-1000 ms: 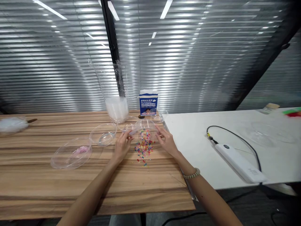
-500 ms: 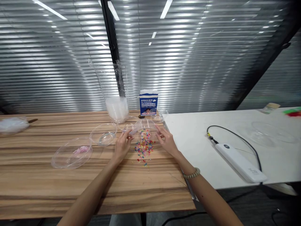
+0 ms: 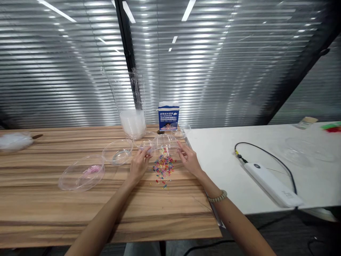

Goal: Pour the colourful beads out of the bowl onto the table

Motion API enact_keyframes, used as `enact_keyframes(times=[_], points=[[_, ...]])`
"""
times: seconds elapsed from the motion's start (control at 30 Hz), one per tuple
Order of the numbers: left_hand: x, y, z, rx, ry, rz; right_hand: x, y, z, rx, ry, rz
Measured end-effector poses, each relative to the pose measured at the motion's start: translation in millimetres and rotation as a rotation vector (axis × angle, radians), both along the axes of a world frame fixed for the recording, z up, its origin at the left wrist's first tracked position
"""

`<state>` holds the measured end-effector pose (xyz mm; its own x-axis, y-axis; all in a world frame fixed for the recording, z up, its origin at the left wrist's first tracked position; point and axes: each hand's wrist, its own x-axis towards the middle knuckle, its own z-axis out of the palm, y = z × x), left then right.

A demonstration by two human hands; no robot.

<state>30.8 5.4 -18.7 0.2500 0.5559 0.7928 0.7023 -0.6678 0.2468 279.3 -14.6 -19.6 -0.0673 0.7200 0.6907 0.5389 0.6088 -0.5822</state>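
A clear plastic bowl is tipped toward me, gripped at its rim from both sides. My left hand pinches the left edge, and my right hand is closed on the right edge. Below the bowl's mouth, a loose pile of small multicoloured pieces lies on the wood-grain table. A few stray pieces have scattered toward me. What the little pieces are, beads or otherwise, is too small to tell.
Clear round bowls stand to the left, one clear bowl with something pink in it. Behind are a stack of clear bowls and a blue box. A white power bank with a black cable lies on the white table.
The coloured pieces that were still in the bowl's mouth have slid out onto the pile, so the bowl now looks clear inside. Both hands have hardly moved.
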Motion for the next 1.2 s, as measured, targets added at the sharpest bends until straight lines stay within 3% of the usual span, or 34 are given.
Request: enact_keyframes(times=[0.9,1.03,1.2], points=[[2.9,-3.8,3.3,0.027,0.044,-0.052,-0.8,-3.9,2.6,0.011,0.003,-0.061],[4.5,-6.9,3.4,-0.001,0.055,-0.022,-0.8,-4.8,1.6,0.014,0.067,-0.051],[4.1,-7.5,4.2,0.013,0.067,0.015,-1.2,0.7,-3.3,-0.144,0.332,0.063]])
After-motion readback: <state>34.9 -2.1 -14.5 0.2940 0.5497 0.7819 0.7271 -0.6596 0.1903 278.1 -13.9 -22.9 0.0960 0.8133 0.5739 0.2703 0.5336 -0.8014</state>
